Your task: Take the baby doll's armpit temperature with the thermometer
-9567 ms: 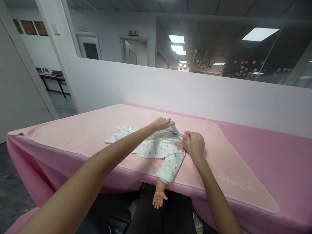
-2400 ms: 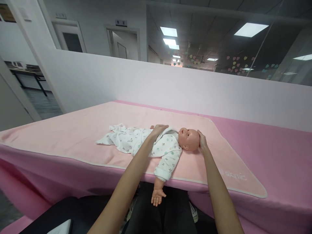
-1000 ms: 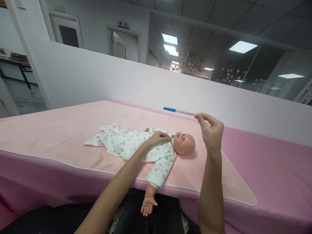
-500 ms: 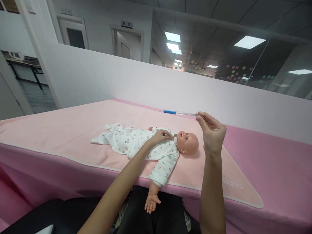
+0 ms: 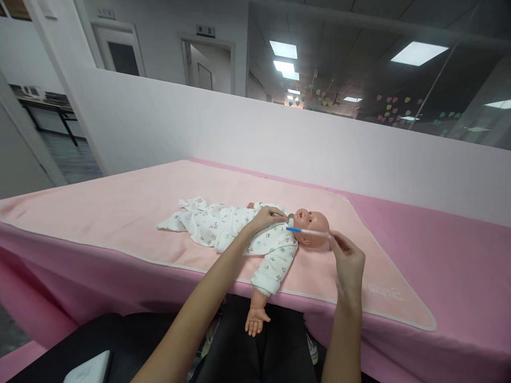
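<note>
While one doll (image 5: 273, 242) lies on its back on one peach blanket (image 5: 131, 213), head (image 5: 317, 219) right, one plastic hand (image 5: 256, 321) past the near edge, the right hand (image 5: 348, 260) pinches one blue-ended thermometer (image 5: 309, 232) by its right end, near the head; the left hand (image 5: 268, 218) is at the collar, its grip unclear.

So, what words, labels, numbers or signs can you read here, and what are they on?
No text reads for certain.
Peach cloth mat: white lettering, partly hidden, unclear.
Small grey rectangular wall sign: too small.
Pale rectangular wall sign: too small.
Slim blue-and-clear stick-shaped thermometer: blurred; no markings legible.
</note>
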Available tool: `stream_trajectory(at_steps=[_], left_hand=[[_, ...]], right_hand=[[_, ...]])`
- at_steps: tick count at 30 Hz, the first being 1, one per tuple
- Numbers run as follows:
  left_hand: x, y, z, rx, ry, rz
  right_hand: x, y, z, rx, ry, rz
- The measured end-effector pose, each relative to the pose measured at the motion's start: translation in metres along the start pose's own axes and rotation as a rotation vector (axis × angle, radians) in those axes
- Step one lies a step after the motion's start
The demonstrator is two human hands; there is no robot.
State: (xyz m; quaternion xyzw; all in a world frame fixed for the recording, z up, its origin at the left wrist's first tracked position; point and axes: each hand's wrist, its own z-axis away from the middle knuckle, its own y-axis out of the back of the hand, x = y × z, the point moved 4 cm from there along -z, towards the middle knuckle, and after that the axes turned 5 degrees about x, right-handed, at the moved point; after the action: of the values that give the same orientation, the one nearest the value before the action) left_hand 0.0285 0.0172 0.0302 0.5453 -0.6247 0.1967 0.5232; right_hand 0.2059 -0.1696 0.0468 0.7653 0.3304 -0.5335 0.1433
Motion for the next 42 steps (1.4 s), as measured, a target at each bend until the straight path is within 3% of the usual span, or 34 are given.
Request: stream_trajectory(at_steps=[3, 6, 8, 12, 15, 17, 19, 22, 25, 27, 31, 39, 42], left_hand=[[0.0, 0.0, -0.001, -0.004, -0.009, -0.006], [0.001, 0.0, -0.002, 0.005, -0.019, -0.009], [0.0, 0.001, -0.003, 0.029, -0.025, -0.004], [-0.003, 0.003, -0.005, 0.072, -0.033, 0.059], [-0.004, 0.005, -0.005, 0.093, -0.033, 0.123], [-0.005, 0.007, -0.005, 0.109, -0.01, 0.168], [-0.008, 0.008, -0.005, 0.13, 0.04, 0.222], [-0.013, 0.01, -0.006, 0.185, 0.12, 0.331], [-0.017, 0.011, -0.007, 0.232, 0.171, 0.442], [-0.019, 0.011, -0.007, 0.236, 0.198, 0.488], [-0.019, 0.01, -0.008, 0.208, 0.209, 0.525], [-0.01, 0.01, -0.005, 0.14, 0.117, 0.406], [-0.003, 0.007, -0.001, 0.056, 0.07, 0.351]], right_hand=[[0.046, 0.031, 0.009, 0.056, -0.132, 0.073], [0.074, 0.052, 0.011, 0.013, -0.22, 0.211], [0.081, 0.06, 0.009, -0.04, -0.194, 0.393], [0.077, 0.061, 0.002, -0.117, 0.002, 0.786], [0.057, 0.037, 0.003, -0.105, 0.145, 0.806], [0.037, 0.003, 0.007, -0.131, 0.241, 0.713], [0.019, -0.047, 0.013, -0.327, 0.352, 0.622], [0.007, -0.116, 0.018, -0.543, 0.518, 0.766], [0.017, -0.149, 0.01, -0.616, 0.515, 0.971], [0.027, -0.154, 0.004, -0.624, 0.509, 0.979], [0.038, -0.146, 0.004, -0.576, 0.556, 0.772], [0.051, -0.134, 0.016, -0.279, 0.542, 0.355], [0.051, -0.131, 0.017, -0.226, 0.56, 0.259]])
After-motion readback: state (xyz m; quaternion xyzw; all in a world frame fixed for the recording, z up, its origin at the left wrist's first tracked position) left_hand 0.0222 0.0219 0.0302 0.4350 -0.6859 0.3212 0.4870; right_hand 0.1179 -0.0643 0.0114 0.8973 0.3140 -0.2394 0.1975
